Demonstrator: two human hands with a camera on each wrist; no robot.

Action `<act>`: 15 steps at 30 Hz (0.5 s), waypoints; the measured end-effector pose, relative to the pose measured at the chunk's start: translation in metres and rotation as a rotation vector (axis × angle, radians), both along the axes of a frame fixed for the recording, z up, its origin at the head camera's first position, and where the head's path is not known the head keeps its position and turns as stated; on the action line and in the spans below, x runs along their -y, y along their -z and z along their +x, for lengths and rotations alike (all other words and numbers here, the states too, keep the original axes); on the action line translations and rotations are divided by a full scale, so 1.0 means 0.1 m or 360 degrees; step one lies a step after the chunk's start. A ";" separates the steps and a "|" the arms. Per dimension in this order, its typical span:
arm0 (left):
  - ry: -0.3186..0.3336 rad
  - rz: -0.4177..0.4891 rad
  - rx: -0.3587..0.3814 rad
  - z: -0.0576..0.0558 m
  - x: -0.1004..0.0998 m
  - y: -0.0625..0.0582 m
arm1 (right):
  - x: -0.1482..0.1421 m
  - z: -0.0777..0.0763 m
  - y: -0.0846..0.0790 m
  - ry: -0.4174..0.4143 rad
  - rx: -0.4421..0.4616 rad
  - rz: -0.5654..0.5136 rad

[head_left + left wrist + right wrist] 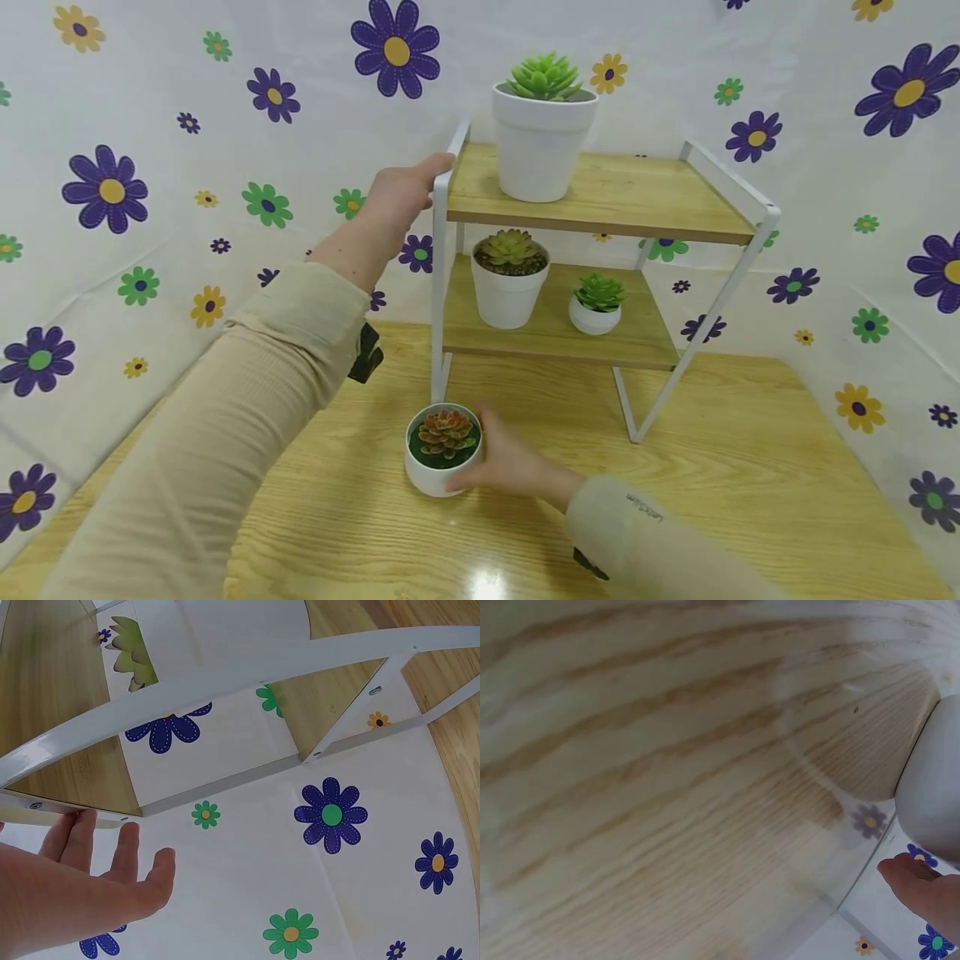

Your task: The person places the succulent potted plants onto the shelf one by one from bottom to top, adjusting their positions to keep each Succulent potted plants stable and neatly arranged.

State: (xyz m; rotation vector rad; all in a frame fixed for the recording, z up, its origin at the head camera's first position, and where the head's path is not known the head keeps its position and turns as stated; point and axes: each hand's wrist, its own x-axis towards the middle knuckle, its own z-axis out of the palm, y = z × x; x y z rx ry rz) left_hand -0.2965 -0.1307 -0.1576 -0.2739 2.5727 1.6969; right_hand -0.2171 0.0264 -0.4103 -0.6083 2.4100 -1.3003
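A small white pot with a reddish succulent [446, 433] is at the front left foot of a two-tier shelf [637, 187]. My right hand [506, 458] holds this pot from its right side, thumb in front and fingers behind. In the right wrist view the white pot [934, 780] shows at the right edge, by my fingertips. My left hand [397, 200] grips the shelf's white metal frame at the upper left corner. From the left wrist, the left fingers [127, 851] are seen at the frame's side; the thumb is mostly hidden.
On the top tier stands a large white pot with a green succulent [543, 137]. The lower tier bears a medium potted succulent [510, 283] and a small round one [596, 308]. Behind the wooden table [750, 467] hangs a flower-patterned cloth [300, 50].
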 end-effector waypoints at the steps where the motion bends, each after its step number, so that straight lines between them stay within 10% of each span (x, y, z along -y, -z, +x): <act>1: -0.0003 0.0000 0.0002 0.00 0.00 0.00 | 0.01 -0.01 0.00 -0.0009 0.0009 -0.0019; 15: -0.0030 0.0008 0.0016 -0.01 0.00 -0.01 | 0.04 0.01 0.00 0.0083 0.0020 0.0007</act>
